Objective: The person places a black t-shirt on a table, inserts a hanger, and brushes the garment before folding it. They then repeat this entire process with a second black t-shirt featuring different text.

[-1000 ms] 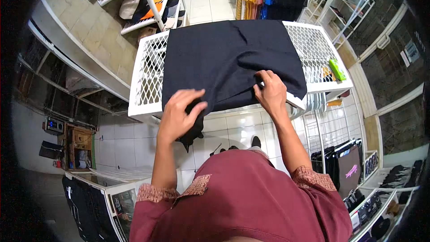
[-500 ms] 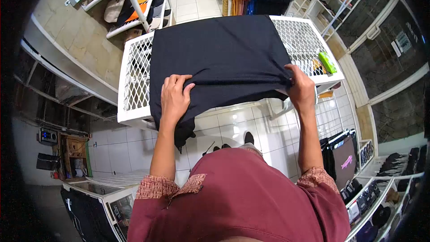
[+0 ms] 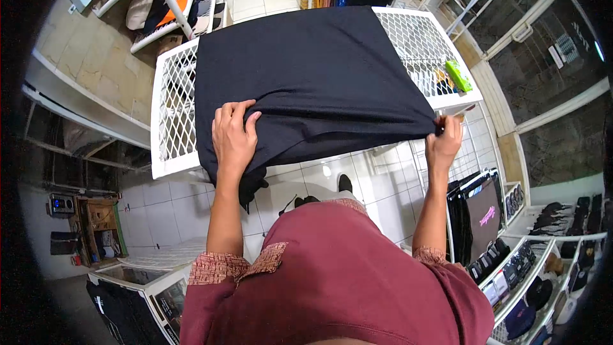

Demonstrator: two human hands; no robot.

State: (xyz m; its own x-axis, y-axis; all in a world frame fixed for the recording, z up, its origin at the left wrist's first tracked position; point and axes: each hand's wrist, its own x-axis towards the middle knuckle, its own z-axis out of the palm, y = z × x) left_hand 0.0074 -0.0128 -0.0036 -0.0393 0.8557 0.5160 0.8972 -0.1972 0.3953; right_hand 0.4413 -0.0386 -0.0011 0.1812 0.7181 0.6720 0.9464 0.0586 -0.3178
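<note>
Seems to be straightening cloth, draped over table. Pinches near right corner in fingers of right hand; lays left hand on cloth, fingers and thumb apart. Likely calls for smoothing.

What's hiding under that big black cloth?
A white table with a mesh top: you can see its two ends sticking out past the black cloth. The table's middle is covered, so I can't tell what else might be under there.
</note>
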